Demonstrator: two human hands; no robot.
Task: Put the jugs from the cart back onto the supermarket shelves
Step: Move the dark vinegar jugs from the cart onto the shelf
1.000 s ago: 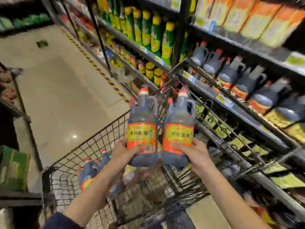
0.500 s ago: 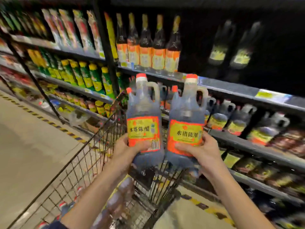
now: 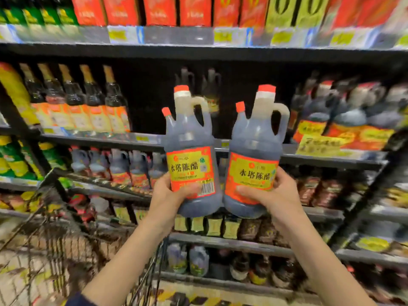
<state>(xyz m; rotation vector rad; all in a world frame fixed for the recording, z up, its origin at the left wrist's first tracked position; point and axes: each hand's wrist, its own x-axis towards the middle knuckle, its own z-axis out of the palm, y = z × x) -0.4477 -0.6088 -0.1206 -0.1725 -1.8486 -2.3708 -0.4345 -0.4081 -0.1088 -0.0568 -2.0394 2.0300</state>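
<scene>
Two dark vinegar jugs with red caps and orange-yellow labels are held upright, side by side, in front of the shelves. My left hand [image 3: 170,195] grips the base of the left jug [image 3: 189,149]. My right hand [image 3: 276,193] grips the base of the right jug [image 3: 256,155]. Behind them a dark gap [image 3: 154,100] opens on the shelf at jug height, with two similar jugs [image 3: 198,82] far back in it. The wire cart [image 3: 55,228] stands at the lower left, blurred; its contents cannot be made out.
Tall dark bottles [image 3: 84,100] line the shelf left of the gap, and more jugs [image 3: 344,115] crowd the right behind a yellow price sign [image 3: 320,144]. Red and yellow cartons [image 3: 198,9] fill the top shelf. Lower shelves [image 3: 231,244] hold smaller bottles and packets.
Both hands have lifted the two jugs higher. My view has swung right and up from the cart and aisle to face the shelves squarely.
</scene>
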